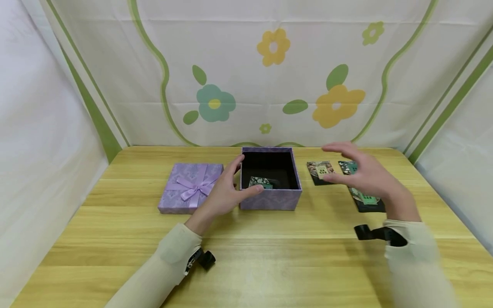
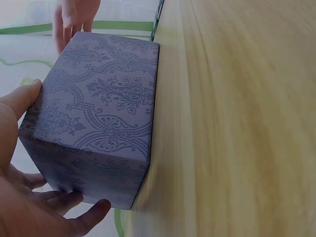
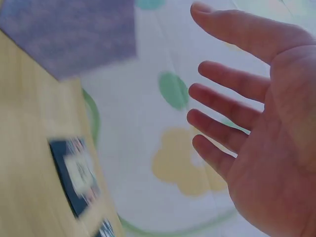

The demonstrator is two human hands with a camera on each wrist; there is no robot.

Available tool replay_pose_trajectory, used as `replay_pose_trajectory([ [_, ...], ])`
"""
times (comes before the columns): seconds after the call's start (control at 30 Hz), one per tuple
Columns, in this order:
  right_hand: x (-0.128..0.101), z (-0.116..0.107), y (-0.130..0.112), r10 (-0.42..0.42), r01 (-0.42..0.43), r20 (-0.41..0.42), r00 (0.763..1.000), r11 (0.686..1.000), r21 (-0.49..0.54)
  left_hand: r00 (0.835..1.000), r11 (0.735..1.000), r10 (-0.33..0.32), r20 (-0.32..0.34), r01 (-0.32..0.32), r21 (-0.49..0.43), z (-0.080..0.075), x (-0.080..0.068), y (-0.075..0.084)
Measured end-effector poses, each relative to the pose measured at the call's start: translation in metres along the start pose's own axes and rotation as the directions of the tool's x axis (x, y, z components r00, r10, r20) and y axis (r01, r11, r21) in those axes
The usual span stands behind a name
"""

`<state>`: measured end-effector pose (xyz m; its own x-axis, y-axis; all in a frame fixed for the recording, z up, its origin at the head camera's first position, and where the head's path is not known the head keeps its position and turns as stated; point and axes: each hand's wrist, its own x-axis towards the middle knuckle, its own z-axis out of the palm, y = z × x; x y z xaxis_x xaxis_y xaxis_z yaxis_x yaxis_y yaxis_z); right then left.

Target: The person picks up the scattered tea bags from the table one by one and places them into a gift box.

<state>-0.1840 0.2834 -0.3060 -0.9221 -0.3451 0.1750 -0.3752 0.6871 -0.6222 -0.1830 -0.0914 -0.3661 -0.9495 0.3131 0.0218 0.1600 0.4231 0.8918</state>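
My left hand [image 1: 223,192] holds the near left corner of a purple patterned box [image 1: 269,200], thumb at the front rim and fingers along the left side. The box stands uncovered, with its black inside showing. A small flat green patterned packet [image 1: 257,182] lies in it, near the front left. To the right my right hand [image 1: 371,177] hovers above the table, fingers spread from the thumb; the right wrist view shows its palm bare. Under and beside it lie a packet with a tan label [image 1: 321,171], a green-labelled packet [image 1: 369,201] and a partly hidden dark one [image 1: 345,167].
Left of the box lies its purple lid [image 1: 171,196] with a ribbon bow [image 1: 196,188]. The wooden table [image 1: 246,265] ends at a white flowered cloth [image 1: 239,42] behind, with more cloth at both sides.
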Motion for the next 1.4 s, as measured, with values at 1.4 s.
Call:
replay_pose_trajectory([
  [1.4,-0.081,-0.033,0.116,0.212,-0.212,0.010,0.977,0.977,-0.034,1.000,1.000,0.011,-0.004,-0.011,-0.008,0.000,0.001,-0.001],
])
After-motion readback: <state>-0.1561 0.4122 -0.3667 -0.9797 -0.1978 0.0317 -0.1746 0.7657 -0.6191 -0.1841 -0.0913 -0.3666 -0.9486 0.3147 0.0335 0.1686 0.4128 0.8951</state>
